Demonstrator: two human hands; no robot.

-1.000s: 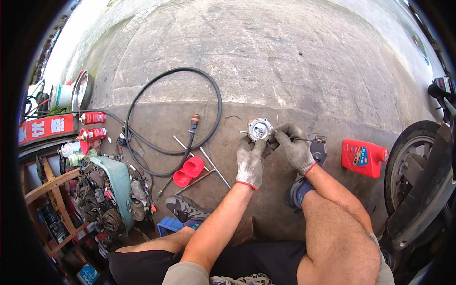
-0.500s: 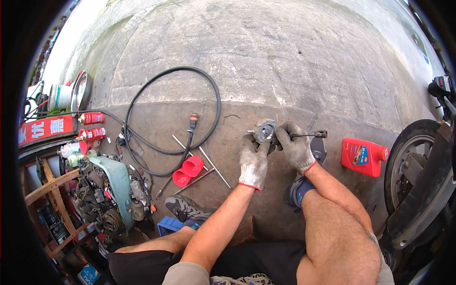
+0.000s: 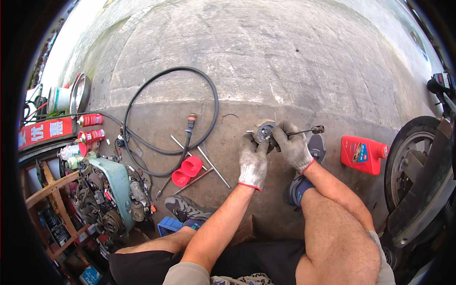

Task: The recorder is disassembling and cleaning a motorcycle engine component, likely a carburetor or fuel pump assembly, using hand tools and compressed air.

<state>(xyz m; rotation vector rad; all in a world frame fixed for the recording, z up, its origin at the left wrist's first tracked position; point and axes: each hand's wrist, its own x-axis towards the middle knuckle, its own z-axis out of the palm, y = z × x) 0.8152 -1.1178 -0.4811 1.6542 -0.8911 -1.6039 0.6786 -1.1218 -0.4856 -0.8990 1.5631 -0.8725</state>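
Observation:
Both my hands wear grey-and-white work gloves with red cuffs. My left hand (image 3: 252, 164) is closed round a small round grey metal part (image 3: 266, 130), with a thin stud standing out at its left side. Close against it, my right hand (image 3: 293, 151) grips a dark socket wrench (image 3: 308, 130). The wrench's thin shaft and socket head stick out to the right, while its other end lies at the metal part, mostly hidden by my fingers. Whether the tool's tip is inside the part I cannot make out.
A black hose (image 3: 217, 102) loops on the floor at left, near two red cups (image 3: 192, 166) and several metal rods (image 3: 213, 166). An engine (image 3: 97, 199) and red cans (image 3: 90, 136) lie far left. A red oil jug (image 3: 361, 156) and a wheel (image 3: 403, 156) are at right.
The wrench's socket end has swung slightly up and to the left, and my right hand has turned a little inward over the metal part. My left hand stays in place.

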